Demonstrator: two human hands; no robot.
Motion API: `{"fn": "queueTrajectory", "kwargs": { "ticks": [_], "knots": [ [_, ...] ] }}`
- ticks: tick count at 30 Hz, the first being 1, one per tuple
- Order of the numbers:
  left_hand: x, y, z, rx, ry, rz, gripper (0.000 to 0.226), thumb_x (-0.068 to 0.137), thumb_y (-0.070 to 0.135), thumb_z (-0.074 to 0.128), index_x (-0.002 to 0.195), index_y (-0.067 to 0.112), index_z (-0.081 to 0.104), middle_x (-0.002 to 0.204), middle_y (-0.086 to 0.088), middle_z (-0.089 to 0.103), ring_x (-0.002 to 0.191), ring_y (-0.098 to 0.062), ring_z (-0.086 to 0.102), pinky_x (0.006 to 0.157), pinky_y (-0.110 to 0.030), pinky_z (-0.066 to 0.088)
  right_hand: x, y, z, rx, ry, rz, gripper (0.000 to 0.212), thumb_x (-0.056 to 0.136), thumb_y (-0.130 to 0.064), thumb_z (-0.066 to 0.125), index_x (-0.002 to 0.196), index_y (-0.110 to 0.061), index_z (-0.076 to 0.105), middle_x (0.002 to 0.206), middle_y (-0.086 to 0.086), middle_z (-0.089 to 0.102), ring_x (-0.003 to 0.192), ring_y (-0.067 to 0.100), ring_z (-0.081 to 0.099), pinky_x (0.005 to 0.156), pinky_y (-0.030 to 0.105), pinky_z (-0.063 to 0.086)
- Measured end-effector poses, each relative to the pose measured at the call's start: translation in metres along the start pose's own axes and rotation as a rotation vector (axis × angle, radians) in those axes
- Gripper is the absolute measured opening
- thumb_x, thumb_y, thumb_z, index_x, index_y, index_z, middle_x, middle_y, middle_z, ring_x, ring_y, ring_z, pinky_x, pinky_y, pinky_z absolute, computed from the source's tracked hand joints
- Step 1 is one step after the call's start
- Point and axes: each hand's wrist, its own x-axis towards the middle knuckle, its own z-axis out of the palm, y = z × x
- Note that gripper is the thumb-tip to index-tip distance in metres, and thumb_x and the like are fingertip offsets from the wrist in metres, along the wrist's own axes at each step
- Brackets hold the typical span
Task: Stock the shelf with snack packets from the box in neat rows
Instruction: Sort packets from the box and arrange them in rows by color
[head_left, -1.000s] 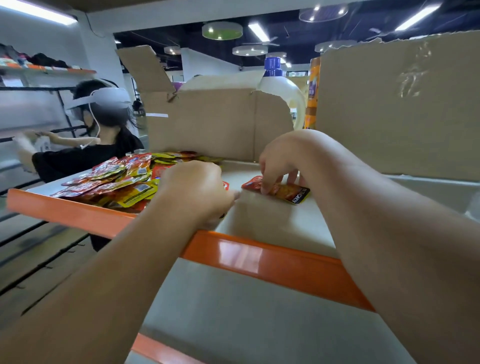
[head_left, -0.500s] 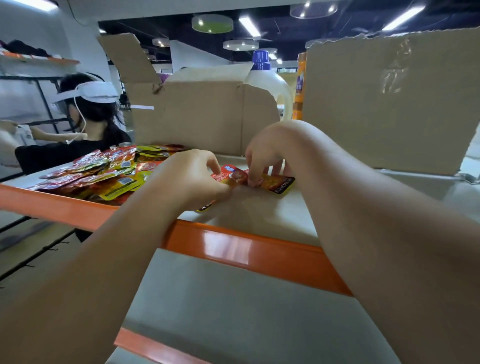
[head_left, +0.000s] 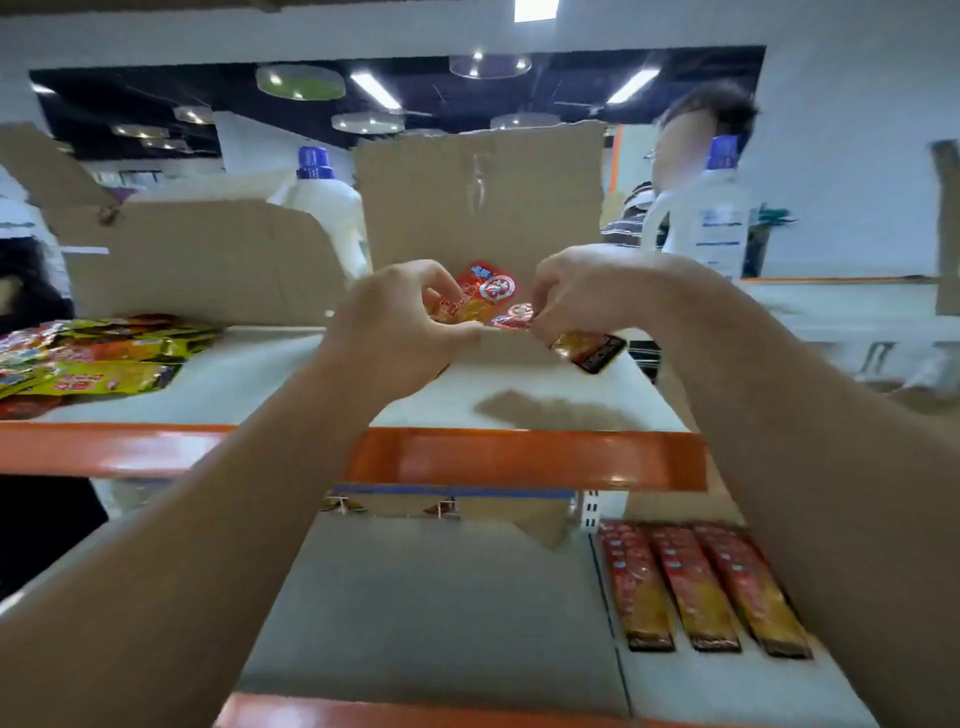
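Left hand (head_left: 395, 332) pinches a red packet (head_left: 480, 293); right hand (head_left: 587, 291) pinches a second packet (head_left: 587, 345). Bare shelf (head_left: 291, 379) lies beneath, behind its orange edge (head_left: 519, 460).

Print on the snack packets (head_left: 485, 291) and the bottle label (head_left: 719, 228) is too blurred to read.

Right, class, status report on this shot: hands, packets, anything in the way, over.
Left hand grips red packet. Right hand pinches gold-ended packet. Both held above upper shelf. Cardboard box close behind.
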Motion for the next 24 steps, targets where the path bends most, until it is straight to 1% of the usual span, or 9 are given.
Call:
{"fn": "queueTrajectory", "kwargs": {
  "ticks": [3, 4, 7, 9, 12, 14, 18, 21, 24],
  "knots": [
    [-0.014, 0.074, 0.060, -0.061, -0.072, 0.056, 0.026, 0.072, 0.045, 0.083, 0.092, 0.035, 0.070, 0.091, 0.010, 0.071, 0.080, -0.013, 0.069, 0.062, -0.030, 0.056, -0.056, 0.077, -0.004, 0.110, 0.037, 0.099, 0.033, 0.077, -0.037, 0.079, 0.102, -0.020, 0.066, 0.085, 0.000, 0.064, 0.075, 0.020, 0.062, 0.062, 0.030, 0.046],
    [-0.020, 0.098, 0.080, -0.066, -0.092, 0.082, 0.023, 0.073, 0.043, 0.084, 0.090, 0.036, 0.069, 0.091, 0.010, 0.071, 0.081, -0.011, 0.068, 0.063, -0.028, 0.055, -0.076, 0.102, -0.006, 0.134, 0.050, 0.132, 0.033, 0.076, -0.036, 0.080, 0.101, -0.020, 0.066, 0.086, -0.001, 0.064, 0.073, 0.018, 0.062, 0.060, 0.030, 0.046],
    [-0.043, 0.162, 0.135, -0.076, -0.148, 0.161, 0.027, 0.071, 0.049, 0.085, 0.091, 0.038, 0.070, 0.094, 0.011, 0.070, 0.087, -0.009, 0.067, 0.073, -0.028, 0.053, -0.139, 0.177, -0.006, 0.172, 0.108, 0.225, 0.032, 0.077, -0.035, 0.078, 0.102, -0.020, 0.066, 0.095, 0.001, 0.067, 0.083, 0.017, 0.064, 0.071, 0.034, 0.053],
    [-0.062, 0.195, 0.170, -0.108, -0.218, 0.174, 0.031, 0.072, 0.050, 0.085, 0.097, 0.037, 0.072, 0.095, 0.012, 0.070, 0.085, -0.008, 0.067, 0.071, -0.029, 0.055, -0.182, 0.220, -0.003, 0.187, 0.138, 0.289, 0.029, 0.078, -0.034, 0.077, 0.102, -0.020, 0.066, 0.095, 0.000, 0.066, 0.083, 0.015, 0.063, 0.072, 0.032, 0.052],
    [-0.092, 0.226, 0.222, -0.125, -0.292, 0.214, 0.028, 0.074, 0.053, 0.081, 0.096, 0.040, 0.070, 0.092, 0.012, 0.069, 0.084, -0.010, 0.067, 0.075, -0.037, 0.059, -0.234, 0.274, 0.013, 0.203, 0.153, 0.383, 0.030, 0.081, -0.036, 0.078, 0.103, -0.021, 0.065, 0.098, -0.001, 0.064, 0.085, 0.015, 0.062, 0.075, 0.032, 0.052],
    [-0.110, 0.234, 0.253, -0.141, -0.333, 0.216, 0.032, 0.074, 0.057, 0.080, 0.099, 0.039, 0.070, 0.093, 0.014, 0.067, 0.087, -0.010, 0.065, 0.076, -0.036, 0.058, -0.257, 0.303, 0.030, 0.221, 0.145, 0.421, 0.032, 0.081, -0.038, 0.079, 0.105, -0.025, 0.064, 0.104, 0.000, 0.064, 0.090, 0.017, 0.062, 0.080, 0.035, 0.054],
    [-0.138, 0.227, 0.300, -0.166, -0.388, 0.200, 0.049, 0.068, 0.071, 0.068, 0.102, 0.035, 0.070, 0.094, 0.015, 0.067, 0.088, -0.008, 0.064, 0.076, -0.036, 0.057, -0.280, 0.343, 0.069, 0.266, 0.146, 0.501, 0.033, 0.081, -0.041, 0.077, 0.107, -0.029, 0.061, 0.106, -0.002, 0.063, 0.090, 0.016, 0.061, 0.080, 0.035, 0.054],
    [-0.150, 0.204, 0.334, -0.126, -0.429, 0.169, 0.033, 0.082, 0.055, 0.075, 0.106, 0.034, 0.067, 0.098, 0.012, 0.064, 0.091, -0.012, 0.061, 0.081, -0.041, 0.057, -0.278, 0.365, 0.103, 0.280, 0.135, 0.551, 0.032, 0.082, -0.038, 0.076, 0.107, -0.026, 0.060, 0.105, 0.000, 0.063, 0.089, 0.020, 0.061, 0.076, 0.033, 0.051],
    [-0.160, 0.174, 0.366, -0.078, -0.480, 0.125, 0.033, 0.085, 0.049, 0.076, 0.111, 0.033, 0.064, 0.105, 0.009, 0.061, 0.096, -0.014, 0.057, 0.083, -0.036, 0.053, -0.267, 0.378, 0.142, 0.293, 0.106, 0.577, 0.033, 0.081, -0.041, 0.077, 0.104, -0.027, 0.059, 0.106, 0.000, 0.062, 0.090, 0.021, 0.061, 0.073, 0.032, 0.047]
  ]
}}
